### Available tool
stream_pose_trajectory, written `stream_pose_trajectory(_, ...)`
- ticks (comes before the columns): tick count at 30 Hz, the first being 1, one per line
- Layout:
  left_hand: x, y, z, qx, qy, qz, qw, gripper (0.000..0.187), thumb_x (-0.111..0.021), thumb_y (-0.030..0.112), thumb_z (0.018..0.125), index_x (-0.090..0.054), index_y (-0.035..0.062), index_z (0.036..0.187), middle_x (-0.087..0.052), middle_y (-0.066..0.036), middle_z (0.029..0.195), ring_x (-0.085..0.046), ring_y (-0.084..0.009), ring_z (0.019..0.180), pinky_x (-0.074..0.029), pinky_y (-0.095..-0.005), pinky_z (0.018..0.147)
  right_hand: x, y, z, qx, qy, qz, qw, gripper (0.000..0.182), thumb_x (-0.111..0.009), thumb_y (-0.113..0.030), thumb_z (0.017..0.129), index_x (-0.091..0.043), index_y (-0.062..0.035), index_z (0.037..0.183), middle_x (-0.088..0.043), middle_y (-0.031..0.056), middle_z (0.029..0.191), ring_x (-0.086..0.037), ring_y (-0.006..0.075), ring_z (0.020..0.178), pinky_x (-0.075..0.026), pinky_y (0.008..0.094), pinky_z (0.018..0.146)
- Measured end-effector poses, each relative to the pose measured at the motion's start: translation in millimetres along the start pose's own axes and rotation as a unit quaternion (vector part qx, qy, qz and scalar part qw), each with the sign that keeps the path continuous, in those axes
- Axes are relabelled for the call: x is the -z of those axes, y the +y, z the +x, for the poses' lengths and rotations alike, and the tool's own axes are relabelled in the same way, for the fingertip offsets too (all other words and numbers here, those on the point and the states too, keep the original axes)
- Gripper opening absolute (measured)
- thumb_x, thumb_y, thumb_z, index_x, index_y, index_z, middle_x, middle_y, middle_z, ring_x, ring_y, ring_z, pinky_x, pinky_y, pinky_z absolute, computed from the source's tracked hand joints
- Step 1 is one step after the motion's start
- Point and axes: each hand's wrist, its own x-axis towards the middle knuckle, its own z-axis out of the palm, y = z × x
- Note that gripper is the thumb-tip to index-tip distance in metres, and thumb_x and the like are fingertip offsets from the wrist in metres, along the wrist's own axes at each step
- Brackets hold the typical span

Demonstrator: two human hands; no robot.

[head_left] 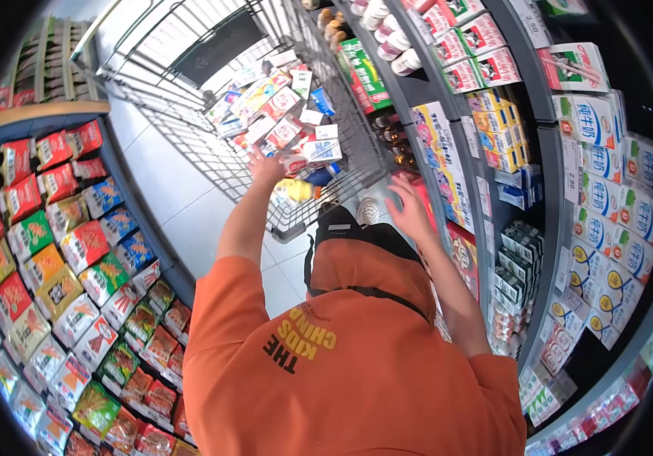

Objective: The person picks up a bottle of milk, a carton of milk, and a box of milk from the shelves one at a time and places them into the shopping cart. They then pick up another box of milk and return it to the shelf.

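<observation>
My left hand (265, 166) reaches over the loaded end of a wire shopping cart (182, 121), its fingers apart. Right by its thumb lies a small red-and-clear packet (294, 163). Beneath and ahead of the hand, a jumbled pile of small boxes and cartons (277, 106) covers part of the cart's floor. A yellow packet (296, 190) and a blue carton (322, 101) are among them. My right hand (410, 209) hangs in the air between the cart and the right-hand shelves, fingers loosely spread and holding nothing.
Close on the right, tall shelves carry milk cartons (598, 194), red-and-white boxes (486, 57) and yellow small packs (499, 129). A slanted rack of bagged snacks (60, 235) stands on the left. Pale floor tiles (182, 194) show between rack and cart.
</observation>
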Motion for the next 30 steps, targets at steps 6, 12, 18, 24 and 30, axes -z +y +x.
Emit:
stream_pose_trajectory(6, -45.6, -27.7, 30.0, 0.003, -0.05, 0.0, 0.999, 0.046, -0.053, 0.03, 0.091, -0.053, 0.0268, 0.136, -0.018, -0.025, 0.153, -0.031, -0.0416, 0.136, -0.038, -0.0521, 0.104, 24.8, 23.1, -61.9, -0.096, 0.08, 0.006, 0.992, 0.028, -0.066, -0.01, 0.085, -0.062, 0.002, 0.11, -0.059, 0.0208, 0.123, -0.053, 0.0369, 0.121, -0.042, 0.0405, 0.103)
stream_pose_trajectory(12, -4.1, -42.6, 3.2, -0.144, 0.154, -0.07, 0.975, 0.033, -0.052, 0.013, 0.091, -0.066, 0.0189, 0.12, -0.05, -0.027, 0.125, -0.051, -0.0406, 0.113, -0.045, -0.0445, 0.095, 16.2, 43.0, -99.0, -0.17, 0.085, 0.048, 0.981, 0.029, -0.066, -0.012, 0.085, -0.062, 0.0021, 0.11, -0.061, 0.0204, 0.116, -0.057, 0.0348, 0.113, -0.045, 0.0396, 0.098)
stream_pose_trajectory(18, 140.3, -9.7, -114.5, -0.214, 0.15, -0.345, 0.902, 0.024, -0.062, 0.013, 0.093, -0.069, 0.009, 0.116, -0.066, -0.015, 0.102, -0.062, -0.0246, 0.091, -0.05, -0.035, 0.081, 17.3, -2.6, -60.1, -0.114, 0.065, 0.143, 0.981, 0.029, -0.066, -0.015, 0.088, -0.063, 0.0016, 0.111, -0.065, 0.0183, 0.111, -0.063, 0.0323, 0.106, -0.048, 0.0396, 0.092)
stream_pose_trajectory(24, 235.2, 38.5, -218.7, -0.33, -0.049, -0.597, 0.729, 0.046, -0.061, 0.009, 0.094, -0.05, 0.0031, 0.138, -0.065, -0.01, 0.115, -0.06, -0.0096, 0.097, -0.048, -0.0244, 0.079, 73.3, -95.9, 15.1, -0.155, -0.176, 0.621, 0.748, 0.057, -0.054, -0.045, 0.096, -0.051, -0.0001, 0.131, -0.062, 0.022, 0.122, -0.062, 0.0352, 0.111, -0.048, 0.0464, 0.094)
stream_pose_trajectory(30, 254.9, 97.8, -247.9, -0.396, -0.12, -0.577, 0.705, 0.057, -0.064, 0.008, 0.091, -0.043, 0.0066, 0.144, -0.066, -0.011, 0.113, -0.06, -0.0102, 0.095, -0.048, -0.0227, 0.074, 103.9, -132.2, 2.0, -0.046, -0.38, 0.766, 0.517, 0.067, -0.052, -0.047, 0.095, -0.039, -0.0016, 0.143, -0.058, 0.022, 0.127, -0.06, 0.0356, 0.114, -0.048, 0.051, 0.096)
